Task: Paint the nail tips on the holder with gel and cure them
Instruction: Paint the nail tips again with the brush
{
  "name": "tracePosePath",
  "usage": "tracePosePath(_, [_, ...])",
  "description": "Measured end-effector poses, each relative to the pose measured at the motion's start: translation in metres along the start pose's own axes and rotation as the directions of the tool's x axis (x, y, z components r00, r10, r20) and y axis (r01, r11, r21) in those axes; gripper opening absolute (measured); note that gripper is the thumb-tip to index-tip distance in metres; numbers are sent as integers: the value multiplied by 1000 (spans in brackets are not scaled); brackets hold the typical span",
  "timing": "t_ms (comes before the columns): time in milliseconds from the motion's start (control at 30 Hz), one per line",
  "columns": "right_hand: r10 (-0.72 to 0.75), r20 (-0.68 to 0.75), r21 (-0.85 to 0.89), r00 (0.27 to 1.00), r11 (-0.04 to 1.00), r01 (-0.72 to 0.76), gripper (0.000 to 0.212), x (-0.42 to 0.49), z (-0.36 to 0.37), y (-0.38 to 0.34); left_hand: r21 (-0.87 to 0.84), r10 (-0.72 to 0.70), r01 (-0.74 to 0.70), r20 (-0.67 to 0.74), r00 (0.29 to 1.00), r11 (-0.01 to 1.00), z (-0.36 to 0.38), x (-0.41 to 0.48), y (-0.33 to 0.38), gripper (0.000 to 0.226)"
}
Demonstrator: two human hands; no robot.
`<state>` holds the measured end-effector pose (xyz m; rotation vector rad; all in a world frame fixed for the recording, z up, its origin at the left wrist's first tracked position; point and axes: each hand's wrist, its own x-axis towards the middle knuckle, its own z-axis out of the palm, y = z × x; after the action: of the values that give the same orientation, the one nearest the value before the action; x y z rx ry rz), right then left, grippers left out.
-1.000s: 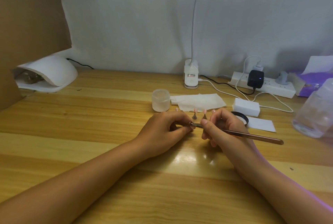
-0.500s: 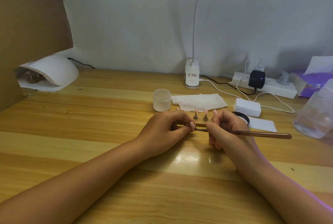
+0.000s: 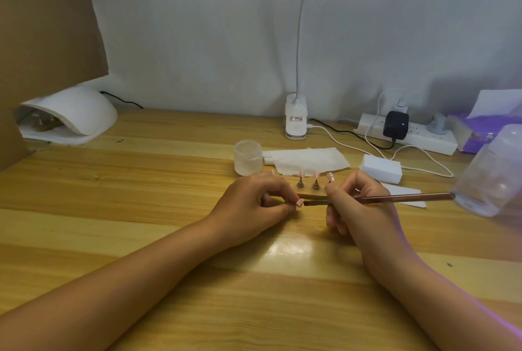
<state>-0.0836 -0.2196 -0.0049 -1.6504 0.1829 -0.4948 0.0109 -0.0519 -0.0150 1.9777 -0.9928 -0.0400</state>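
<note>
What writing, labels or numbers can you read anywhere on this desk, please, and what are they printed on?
None can be read.
White lamp base: small label with red and dark print, too blurred.
Purple tissue pack: faint pale marks, too small.
Power strip, frosted jar, white block: no visible text.

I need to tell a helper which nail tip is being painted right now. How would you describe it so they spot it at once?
Start at the white clip lamp base at the back of the wooden table, then come forward to the two hands. The nail tip is pinched in the left hand, with the brush in the right hand at it. The other tips stand upright on the holder behind.
</note>
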Motion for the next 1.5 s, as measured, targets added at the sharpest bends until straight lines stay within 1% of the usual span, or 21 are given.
tracePosePath(100, [1, 37, -42, 999, 999, 0, 20, 0, 0, 0, 12, 5, -5, -6, 1000, 1000, 0, 0, 0, 10])
tracePosePath(300, [5, 81, -99, 997, 995, 3, 21, 1, 0, 0, 46, 0, 0, -12, 1000, 999, 0, 0, -1, 11])
tracePosePath(500, [-9, 74, -145, 997, 989, 20, 21, 1, 1, 3, 26, -3, 3, -1, 1000, 1000, 0, 0, -1, 12])
tracePosePath(800, [-12, 42, -148, 999, 989, 18, 20, 2, 0, 4, 9, 6, -6, -8, 1000, 1000, 0, -1, 0, 8])
tracePosePath(900, [7, 7, -90, 1000, 996, -6, 22, 3, 0, 3, 0, -2, 2, -22, 1000, 1000, 1, -1, 0, 6])
tracePosePath(967, [24, 29, -54, 999, 998, -23, 23, 2, -1, 1, 10, 1, 0, -13, 1000, 1000, 1, -1, 1, 8])
tracePosePath(1067, [8, 110, -78, 994, 997, 0, 22, 1, 1, 1, 23, 0, 0, -9, 1000, 1000, 0, -1, 1, 11])
tracePosePath(1133, [-11, 127, -97, 992, 995, 24, 23, 1, 2, 2, 20, -1, 1, -8, 1000, 1000, 0, -1, 1, 12])
tracePosePath(1333, [-36, 106, -132, 994, 990, 50, 24, 2, 2, 3, 19, -9, 9, 3, 1000, 1000, 0, 0, -2, 10])
tracePosePath(1500, [-29, 77, -145, 997, 989, 40, 23, 3, 0, 5, 17, -10, 10, 0, 1000, 1000, 0, 0, -2, 9])
